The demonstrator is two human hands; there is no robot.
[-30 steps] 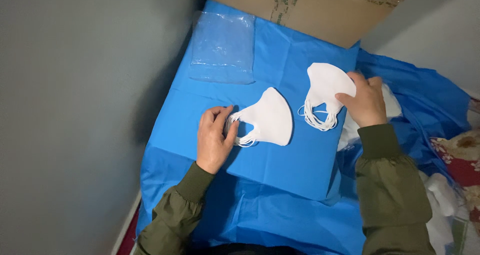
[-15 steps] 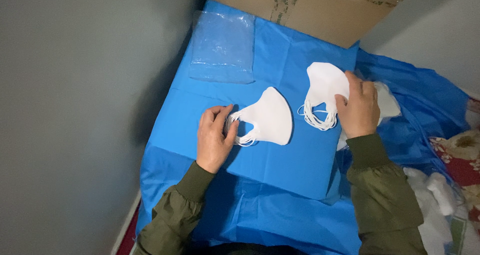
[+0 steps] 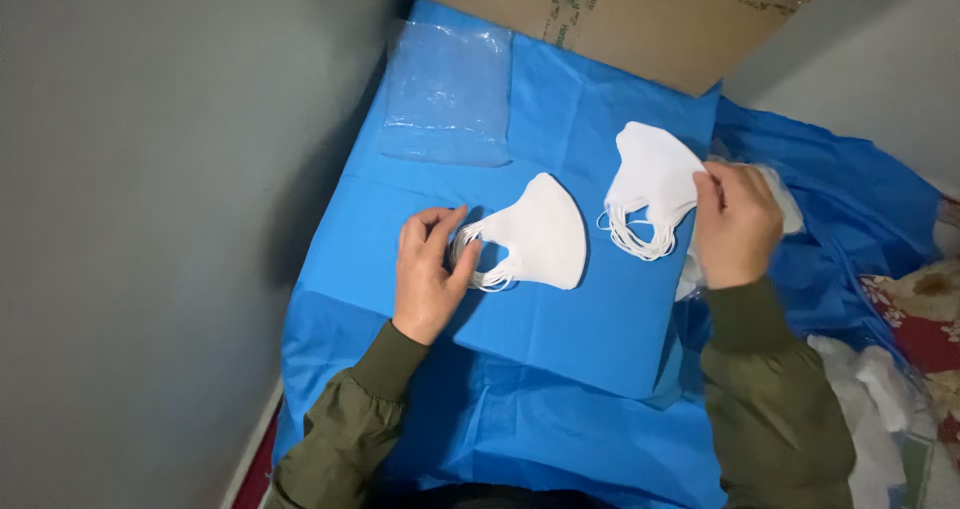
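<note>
resting on the blue sheet (image 3: 600, 339), the left hand (image 3: 428, 274) pinches the ear loops of a flat stack of white masks (image 3: 540, 234) lying near the middle of the cloth. just beyond, the right hand (image 3: 735, 224) grips the edge of a second white stack (image 3: 650, 174). they look light, soft and floppy, likely to fan apart, so the bunched loops or folded edge seem the surest hold. farther off lie clear plastic bags (image 3: 447, 94) and a cardboard box (image 3: 620, 14).

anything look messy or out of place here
Nothing looks damaged. Two neat stacks of white masks lie flat on the blue sheet. Only the sheet is rumpled, bunched at the right edge beyond the right hand.
</note>
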